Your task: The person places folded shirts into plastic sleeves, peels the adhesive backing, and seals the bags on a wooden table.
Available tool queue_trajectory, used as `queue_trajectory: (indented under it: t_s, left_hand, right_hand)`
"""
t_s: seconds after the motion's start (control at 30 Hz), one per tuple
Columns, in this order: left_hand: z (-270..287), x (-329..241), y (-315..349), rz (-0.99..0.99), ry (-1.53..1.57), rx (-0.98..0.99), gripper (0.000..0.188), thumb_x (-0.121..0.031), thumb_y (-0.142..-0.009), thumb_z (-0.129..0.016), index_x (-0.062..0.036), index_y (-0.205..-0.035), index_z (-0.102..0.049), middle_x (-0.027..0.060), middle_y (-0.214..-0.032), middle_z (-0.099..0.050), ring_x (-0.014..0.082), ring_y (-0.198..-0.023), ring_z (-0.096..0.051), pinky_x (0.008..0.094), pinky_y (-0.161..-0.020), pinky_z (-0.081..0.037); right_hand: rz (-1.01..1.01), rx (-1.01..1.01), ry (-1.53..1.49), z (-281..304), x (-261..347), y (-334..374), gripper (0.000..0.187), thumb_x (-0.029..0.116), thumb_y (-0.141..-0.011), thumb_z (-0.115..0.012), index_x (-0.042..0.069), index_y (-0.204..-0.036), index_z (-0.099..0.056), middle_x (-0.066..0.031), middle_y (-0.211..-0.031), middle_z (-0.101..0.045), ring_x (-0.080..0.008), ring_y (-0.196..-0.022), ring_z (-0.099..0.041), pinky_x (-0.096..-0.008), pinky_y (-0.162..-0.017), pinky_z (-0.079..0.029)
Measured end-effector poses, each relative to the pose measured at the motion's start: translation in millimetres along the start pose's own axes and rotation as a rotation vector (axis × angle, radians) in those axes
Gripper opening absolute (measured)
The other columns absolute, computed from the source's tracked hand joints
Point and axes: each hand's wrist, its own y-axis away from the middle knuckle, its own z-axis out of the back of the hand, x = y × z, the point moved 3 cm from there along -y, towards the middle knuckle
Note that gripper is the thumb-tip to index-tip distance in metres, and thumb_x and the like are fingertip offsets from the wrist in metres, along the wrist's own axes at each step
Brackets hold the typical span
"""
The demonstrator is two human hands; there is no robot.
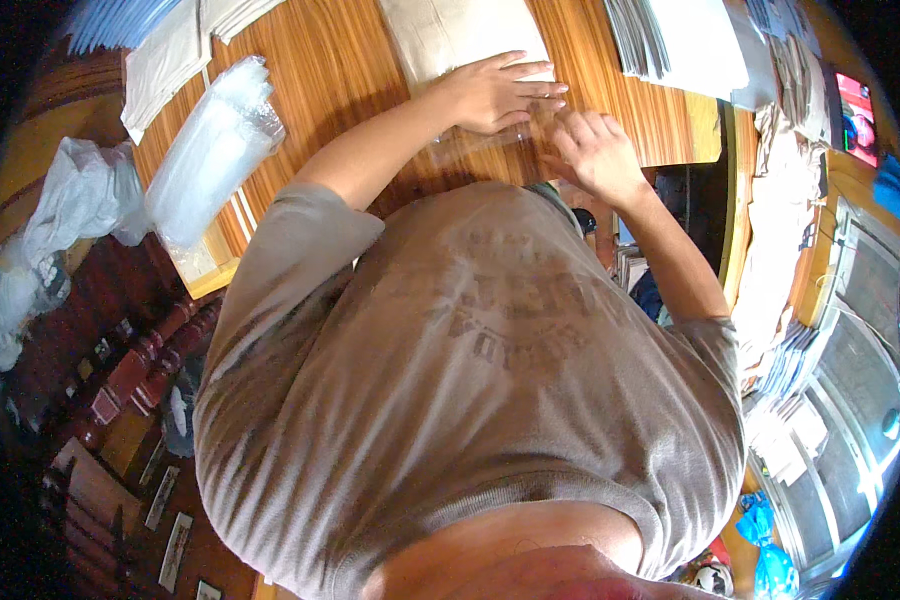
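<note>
A folded beige garment [460,35] lies in a clear plastic bag [480,140] on the wooden table, close to my body. Across its near part rests my left hand [490,95], palm down and open, its fingers spread toward the right. My right hand [600,160] is at the near right corner of the bag with its fingers bent and closed toward the thumb. Whether a bit of the plastic is between those fingers is too small to make out.
A bundle of clear plastic bags [215,150] lies on the table [330,60] at the left. Folded beige cloth [165,70] is stacked behind it. Grey and white folded pieces [685,45] are piled at the far right. A lit screen [856,120] stands beyond.
</note>
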Motion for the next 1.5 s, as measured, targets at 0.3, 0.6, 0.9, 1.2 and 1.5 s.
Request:
queue_trajectory:
  t_s: [0.3, 0.6, 0.9, 1.2, 1.5]
  left_hand:
    - [33.5, 11.0, 9.0, 0.169, -0.005, 0.171, 0.065, -0.035, -0.096, -0.061, -0.0270, -0.158, -0.042, -0.0059, -0.169, -0.031, 0.0175, -0.158, -0.024, 0.0471, -0.131, -0.018]
    - [36.9, 10.4, 31.5, 0.078, -0.133, 0.082, 0.053, -0.041, -0.105, -0.053, -0.0297, -0.156, -0.047, -0.0047, -0.168, -0.034, 0.0193, -0.157, -0.025, 0.0484, -0.130, -0.019]
    - [29.9, 11.0, 33.5, 0.110, -0.153, 0.025, 0.052, -0.045, -0.106, -0.050, -0.0309, -0.156, -0.047, -0.0054, -0.168, -0.034, 0.0194, -0.157, -0.025, 0.0476, -0.130, -0.018]
    - [47.6, 18.3, 32.4, 0.009, 0.054, -0.013, 0.052, -0.037, -0.100, -0.059, -0.0197, -0.148, -0.057, 0.0065, -0.166, -0.039, 0.0261, -0.157, -0.028, 0.0526, -0.128, -0.018]
    - [22.9, 22.2, 29.3, 0.049, 0.012, -0.074, 0.061, -0.044, -0.101, -0.053, -0.0222, -0.158, -0.044, 0.0010, -0.169, -0.034, 0.0251, -0.158, -0.025, 0.0515, -0.130, -0.015]
  right_hand:
    - [-0.160, -0.107, -0.013, 14.5, 35.4, -51.0, 0.036, 0.037, -0.081, -0.080, 0.013, -0.106, -0.073, -0.0068, -0.129, -0.061, -0.0256, -0.114, -0.057, -0.0393, -0.092, -0.048]
    - [-0.229, 0.180, -0.257, -51.0, 34.1, -59.4, 0.023, 0.025, -0.088, -0.075, 0.007, -0.101, -0.068, -0.0082, -0.115, -0.067, -0.0289, -0.118, -0.063, -0.0423, -0.102, -0.049]
    - [0.080, 0.010, -0.094, -20.5, 58.0, -30.7, 0.017, 0.018, -0.084, -0.063, 0.009, -0.099, -0.067, -0.0073, -0.103, -0.062, -0.0254, -0.105, -0.064, -0.0382, -0.094, -0.052]
    - [-0.148, -0.079, -0.267, -20.2, 65.7, -83.5, 0.021, 0.023, -0.088, -0.074, 0.006, -0.098, -0.067, -0.0112, -0.104, -0.067, -0.0327, -0.100, -0.067, -0.0423, -0.089, -0.055]
    - [0.024, 0.086, -0.218, -35.8, 87.4, -55.8, 0.019, 0.019, -0.085, -0.062, 0.008, -0.099, -0.067, -0.0076, -0.109, -0.064, -0.0256, -0.105, -0.063, -0.0380, -0.095, -0.051]
